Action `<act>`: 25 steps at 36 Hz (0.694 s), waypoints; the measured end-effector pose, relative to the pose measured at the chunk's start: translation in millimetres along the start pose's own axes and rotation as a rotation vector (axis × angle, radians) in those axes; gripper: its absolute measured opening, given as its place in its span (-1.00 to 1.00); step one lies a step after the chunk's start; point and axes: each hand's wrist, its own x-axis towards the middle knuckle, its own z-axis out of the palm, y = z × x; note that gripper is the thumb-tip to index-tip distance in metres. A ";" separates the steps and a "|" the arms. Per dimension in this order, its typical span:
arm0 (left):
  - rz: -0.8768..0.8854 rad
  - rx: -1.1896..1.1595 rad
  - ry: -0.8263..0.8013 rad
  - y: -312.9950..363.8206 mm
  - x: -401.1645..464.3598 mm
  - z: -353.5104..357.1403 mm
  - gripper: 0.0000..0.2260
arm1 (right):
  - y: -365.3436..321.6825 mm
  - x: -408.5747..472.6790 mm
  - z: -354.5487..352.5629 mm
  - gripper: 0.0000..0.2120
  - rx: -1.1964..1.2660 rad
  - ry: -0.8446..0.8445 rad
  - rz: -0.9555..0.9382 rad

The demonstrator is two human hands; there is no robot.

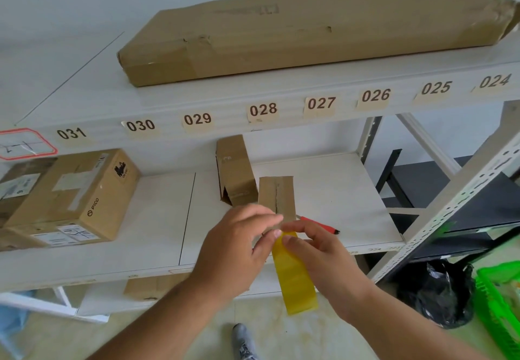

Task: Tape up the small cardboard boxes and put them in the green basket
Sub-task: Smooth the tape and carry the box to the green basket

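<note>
Head view: both hands [233,250] pinch yellow tape [294,275].

Both hands [284,250] pinch yellow tape [294,278] against small box [275,195].

A long flat carton [309,27] lies on the top shelf [84,98], well above the grip. A labelled PICO box [76,196] sits far left. A red pen [320,225] lies just right; a black bag [439,295] lower right.

Small cardboard box [276,194] on shelf, seam untaped; yellow tape [294,275] hanging.
</note>
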 end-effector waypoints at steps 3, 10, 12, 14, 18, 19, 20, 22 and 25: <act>-0.023 0.048 -0.041 0.4 6.0 -0.1 -0.71 | -1.9 0.2 0.5 -0.86 -0.003 -0.009 -0.009; -0.061 0.083 -0.105 6.4 13.9 -0.1 -0.72 | 0.0 4.5 -0.7 -0.86 -0.021 -0.016 -0.042; -0.085 0.083 -0.144 6.5 16.1 0.4 -0.69 | -0.5 4.6 -1.7 -0.87 -0.028 -0.018 -0.056; -0.105 0.086 -0.179 6.0 18.1 0.6 -0.68 | -0.8 4.9 -2.5 -0.87 -0.041 -0.012 -0.069; -0.130 0.080 -0.213 6.8 20.5 1.8 -0.72 | 1.1 6.4 -4.9 -0.87 -0.069 -0.010 -0.089; -0.132 0.077 -0.214 7.0 20.9 2.4 -0.74 | 1.4 6.6 -5.5 -0.86 -0.075 -0.008 -0.090; -0.132 0.074 -0.211 6.9 21.4 2.9 -0.76 | 1.7 6.9 -6.0 -0.86 -0.081 -0.007 -0.089; -0.128 0.076 -0.194 6.5 21.7 4.0 -0.81 | 2.2 7.7 -6.7 -0.87 -0.095 -0.001 -0.090; -0.104 0.088 -0.148 5.8 21.0 7.0 -0.89 | 4.9 9.7 -7.5 -0.89 -0.110 0.012 -0.087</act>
